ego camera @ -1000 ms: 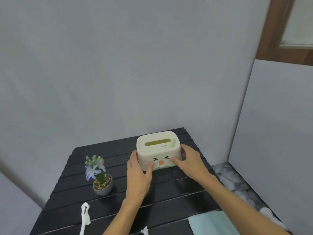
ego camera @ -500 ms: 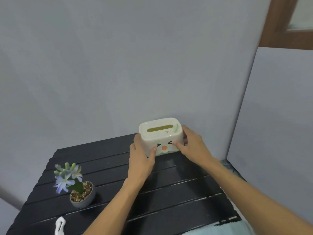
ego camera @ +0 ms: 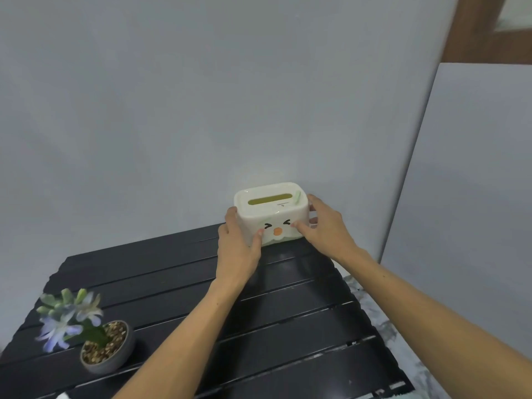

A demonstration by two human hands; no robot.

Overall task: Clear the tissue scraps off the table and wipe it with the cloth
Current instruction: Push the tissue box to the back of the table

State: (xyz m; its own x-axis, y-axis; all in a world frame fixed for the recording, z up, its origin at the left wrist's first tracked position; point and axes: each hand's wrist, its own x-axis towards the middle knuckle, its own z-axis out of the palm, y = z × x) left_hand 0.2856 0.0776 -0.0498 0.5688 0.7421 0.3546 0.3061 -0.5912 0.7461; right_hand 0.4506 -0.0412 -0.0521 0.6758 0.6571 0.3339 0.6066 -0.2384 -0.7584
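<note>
Head view shows left hand (ego camera: 237,249) and right hand (ego camera: 325,228), fingers curled, gripping the rigid, light-looking cream plastic tissue box (ego camera: 270,216) by its ends at the black slatted counter's (ego camera: 288,326) far edge.

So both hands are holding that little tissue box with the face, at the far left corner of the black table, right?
Not quite. The head view shows both hands, left and right, holding the tissue box at the table's far right corner.
</note>
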